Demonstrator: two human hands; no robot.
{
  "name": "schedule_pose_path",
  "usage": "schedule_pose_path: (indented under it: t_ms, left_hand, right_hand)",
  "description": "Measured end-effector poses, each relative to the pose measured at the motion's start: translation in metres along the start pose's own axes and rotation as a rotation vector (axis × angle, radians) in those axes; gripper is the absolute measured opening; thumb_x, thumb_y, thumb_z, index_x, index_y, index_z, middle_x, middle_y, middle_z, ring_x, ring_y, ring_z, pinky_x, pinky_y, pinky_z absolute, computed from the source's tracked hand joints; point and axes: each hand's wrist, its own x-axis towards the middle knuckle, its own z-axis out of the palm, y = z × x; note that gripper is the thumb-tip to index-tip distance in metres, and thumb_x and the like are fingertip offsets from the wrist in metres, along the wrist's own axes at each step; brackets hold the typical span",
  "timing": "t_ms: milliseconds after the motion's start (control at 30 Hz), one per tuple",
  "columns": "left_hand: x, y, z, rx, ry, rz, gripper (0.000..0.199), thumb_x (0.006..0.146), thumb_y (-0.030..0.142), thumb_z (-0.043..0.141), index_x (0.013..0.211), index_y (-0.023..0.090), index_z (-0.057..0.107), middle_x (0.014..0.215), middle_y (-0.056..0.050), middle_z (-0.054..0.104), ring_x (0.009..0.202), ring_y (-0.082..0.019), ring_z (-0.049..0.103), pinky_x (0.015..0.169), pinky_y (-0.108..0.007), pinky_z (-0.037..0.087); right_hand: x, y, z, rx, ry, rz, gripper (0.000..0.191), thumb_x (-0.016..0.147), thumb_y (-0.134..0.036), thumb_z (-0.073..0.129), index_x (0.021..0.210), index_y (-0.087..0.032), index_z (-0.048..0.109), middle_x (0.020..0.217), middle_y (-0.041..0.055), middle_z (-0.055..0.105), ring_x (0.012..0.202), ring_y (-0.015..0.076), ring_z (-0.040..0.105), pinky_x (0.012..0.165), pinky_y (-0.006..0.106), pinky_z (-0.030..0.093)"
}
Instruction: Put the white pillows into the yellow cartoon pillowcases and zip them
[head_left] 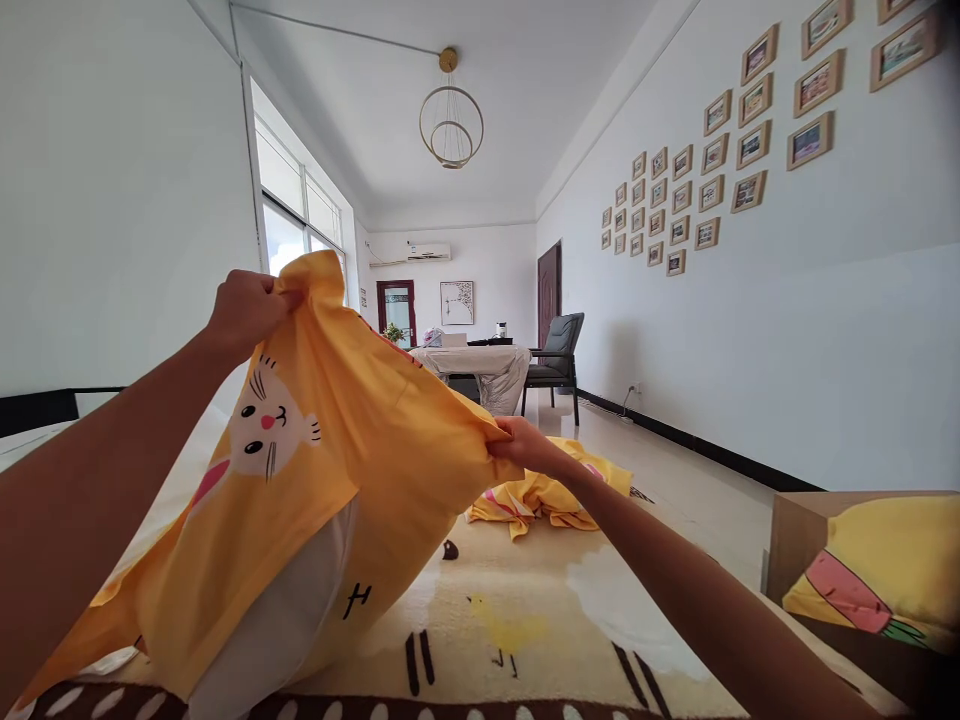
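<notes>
Yellow cover [322, 460], one: left hand [246, 308] pinching its top; right hand [529, 446] pinching its lower edge; even tension likely squares it over the white pillow [274, 630].

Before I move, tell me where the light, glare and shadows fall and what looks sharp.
In the head view, the window is very bright and the floor has a pale sheen; in the head view, a soft shadow falls on the wall beside the chair; the head view darkens at its far right edge; in the head view, the yellow cloth shows its printed face clearly.
</notes>
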Motion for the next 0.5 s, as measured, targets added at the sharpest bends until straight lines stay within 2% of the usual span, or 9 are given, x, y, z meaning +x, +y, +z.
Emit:
schedule_pose_path:
  t_ms: [100,167,233,300,400,500]
  left_hand:
    - [-0.002,-0.002,-0.005,-0.038,0.019,-0.048,0.024,0.072,0.028,0.064,0.059,0.016,0.047,0.068,0.001,0.04,0.061,-0.01,0.035,0.052,-0.026,0.028]
    - [-0.004,-0.002,-0.004,-0.071,0.001,-0.065,0.023,0.071,0.027,0.066,0.06,0.015,0.05,0.068,0.002,0.042,0.062,-0.01,0.037,0.052,-0.025,0.029]
    - [-0.006,0.0,0.0,-0.088,-0.019,-0.068,0.021,0.072,0.027,0.067,0.062,0.014,0.053,0.068,0.001,0.044,0.063,-0.01,0.039,0.053,-0.025,0.032]
    - [-0.007,0.002,0.005,-0.09,-0.03,-0.061,0.019,0.072,0.026,0.067,0.064,0.014,0.055,0.07,0.001,0.046,0.064,-0.01,0.042,0.055,-0.025,0.034]
    - [-0.006,0.004,0.011,-0.101,-0.021,-0.057,0.017,0.073,0.025,0.066,0.065,0.013,0.057,0.072,0.0,0.049,0.065,-0.011,0.044,0.056,-0.025,0.035]
    - [-0.005,0.0,0.01,-0.12,-0.011,-0.057,0.017,0.072,0.025,0.066,0.065,0.013,0.056,0.071,0.0,0.048,0.064,-0.01,0.043,0.055,-0.025,0.035]
  right_hand:
    - [-0.002,-0.001,-0.004,0.044,-0.047,0.044,0.027,0.065,-0.034,0.056,0.082,-0.015,0.061,0.074,0.0,0.062,0.068,0.0148,0.056,0.059,0.023,0.043]
    - [-0.002,-0.002,-0.009,0.031,-0.059,0.077,0.017,0.059,-0.028,0.058,0.069,-0.015,0.061,0.064,-0.001,0.059,0.063,0.0145,0.054,0.055,0.023,0.039]
    - [0.0,-0.002,-0.016,-0.002,-0.02,0.098,0.006,0.051,-0.02,0.059,0.052,-0.017,0.054,0.052,-0.0021,0.051,0.06,0.014,0.05,0.053,0.022,0.033]
    - [0.003,0.0,-0.021,-0.021,0.05,0.11,0.014,0.046,-0.014,0.058,0.042,-0.017,0.045,0.044,-0.0026,0.041,0.06,0.0138,0.047,0.052,0.023,0.029]
    - [0.003,0.008,-0.025,0.033,0.135,0.133,0.016,0.046,-0.015,0.057,0.04,-0.018,0.043,0.042,-0.0027,0.035,0.059,0.0135,0.045,0.051,0.024,0.027]
    - [-0.003,0.017,-0.02,0.207,0.179,0.147,0.009,0.055,-0.025,0.055,0.051,-0.018,0.051,0.049,-0.0014,0.045,0.057,0.0138,0.047,0.052,0.024,0.032]
